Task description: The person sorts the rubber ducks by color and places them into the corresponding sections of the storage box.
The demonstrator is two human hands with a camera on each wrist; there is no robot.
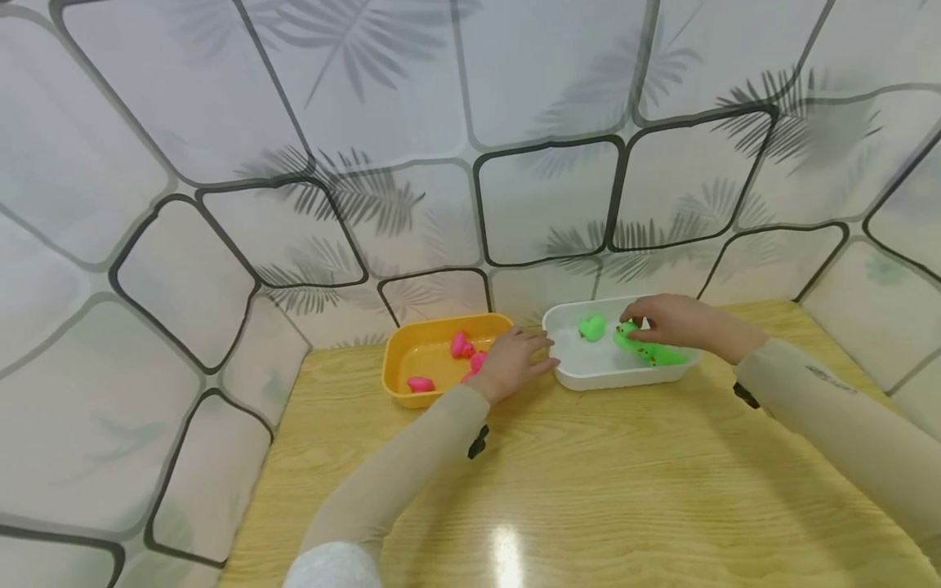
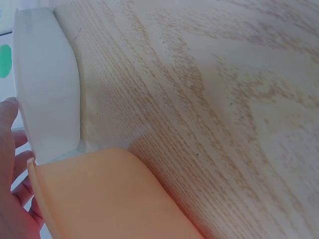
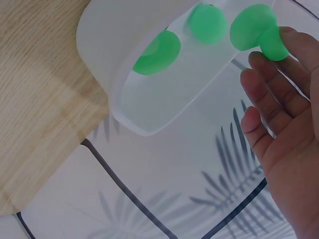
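My right hand (image 1: pixel 672 322) pinches a green toy duck (image 1: pixel 625 340) over the white basin (image 1: pixel 603 380). In the right wrist view, thumb and fingertips hold that duck by its smaller, rounded end. Other green ducks (image 1: pixel 591 327) lie in the same basin, some partly hidden. My left hand (image 1: pixel 510 363) reaches across the right end of the orange basin (image 1: pixel 422 356), its fingers spread toward the white basin's left rim. At that rim, the left wrist view shows its fingertips, but contact is unclear. Several pink toy ducks (image 1: pixel 421 384) lie in the orange basin, some behind the left hand.
Both basins stand side by side at the back of a wood-grain table (image 1: pixel 588 474), with a narrow gap between them. A patterned wall covering (image 1: pixel 547 204) rises right behind them, and similar panels flank the table on both sides.
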